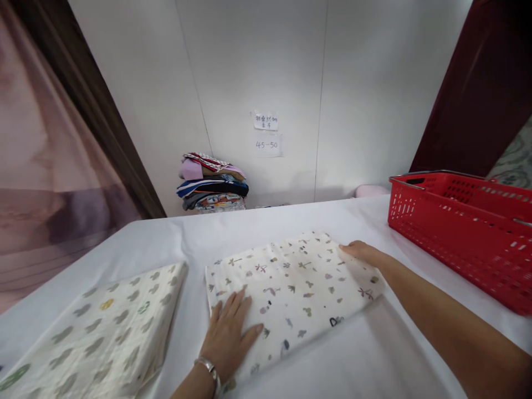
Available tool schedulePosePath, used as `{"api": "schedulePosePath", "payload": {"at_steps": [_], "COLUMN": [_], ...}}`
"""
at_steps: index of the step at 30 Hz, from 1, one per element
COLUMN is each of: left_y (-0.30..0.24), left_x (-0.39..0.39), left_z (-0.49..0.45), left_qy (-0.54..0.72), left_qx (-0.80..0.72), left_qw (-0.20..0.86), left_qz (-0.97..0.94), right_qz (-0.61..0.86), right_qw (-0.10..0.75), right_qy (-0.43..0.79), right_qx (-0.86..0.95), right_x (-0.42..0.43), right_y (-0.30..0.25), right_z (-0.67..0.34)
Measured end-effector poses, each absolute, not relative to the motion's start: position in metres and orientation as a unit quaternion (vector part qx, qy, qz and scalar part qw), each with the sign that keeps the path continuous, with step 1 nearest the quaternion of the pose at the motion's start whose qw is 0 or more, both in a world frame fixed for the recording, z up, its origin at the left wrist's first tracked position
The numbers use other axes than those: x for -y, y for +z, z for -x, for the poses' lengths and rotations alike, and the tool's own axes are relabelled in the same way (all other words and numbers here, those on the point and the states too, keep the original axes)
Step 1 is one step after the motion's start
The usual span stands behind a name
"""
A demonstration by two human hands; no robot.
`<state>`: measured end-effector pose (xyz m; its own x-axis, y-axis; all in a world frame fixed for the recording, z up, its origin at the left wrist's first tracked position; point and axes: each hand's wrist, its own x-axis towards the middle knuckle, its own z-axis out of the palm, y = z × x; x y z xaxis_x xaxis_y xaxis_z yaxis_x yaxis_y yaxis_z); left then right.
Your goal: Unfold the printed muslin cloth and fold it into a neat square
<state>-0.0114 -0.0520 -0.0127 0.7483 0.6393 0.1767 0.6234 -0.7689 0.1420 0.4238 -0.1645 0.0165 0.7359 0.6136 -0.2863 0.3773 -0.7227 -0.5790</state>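
Observation:
A folded white cloth [291, 277] printed with small palm trees, birds and leaves lies flat in front of me. My left hand [228, 332], with a silver bracelet at the wrist, rests palm down on its left part, fingers spread. At the cloth's far right edge, my right hand [361, 252] touches it with the visible fingers stretched out; part of that hand is turned away from view. To the left lies another folded cloth [112, 327], thicker and cream-coloured, with a grey-green pattern. Neither hand touches it.
A white-covered table [199, 238] carries both cloths. On its right side stands a red plastic basket [461, 227] with metal handles. Beyond the far edge is a stack of folded fabrics [214, 183] against the wall. A pinkish curtain [50, 177] hangs at left.

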Motion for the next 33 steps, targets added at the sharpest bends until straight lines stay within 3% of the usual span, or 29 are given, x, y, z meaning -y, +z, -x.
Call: {"api": "schedulePosePath", "payload": {"at_steps": [9,14,18,26,33], "left_y": [-0.026,-0.013,-0.004,-0.019,-0.013], "left_x": [0.049,0.036,0.017,0.007,-0.003], "left_z": [0.021,0.018,0.006,0.002,0.006], "left_qy": [0.111,0.086,0.098,0.065,0.031], "left_qx": [-0.288,-0.322,-0.383,-0.396,-0.368], "left_qw": [0.012,0.063,0.027,-0.002,0.015], "left_qz": [-0.951,-0.941,-0.918,-0.916,-0.929], "right_qz": [0.891,0.883,0.871,0.883,0.896], "right_qw": [0.274,0.269,0.286,0.303,0.254], "right_qy": [0.182,0.246,0.283,0.197,0.156], "right_qx": [0.313,0.295,0.282,0.301,0.33], "right_x": [0.159,0.15,0.12,0.07,0.064], "right_y": [0.004,0.015,0.023,0.003,-0.005], "right_z": [-0.426,-0.431,-0.435,-0.442,-0.454]}}
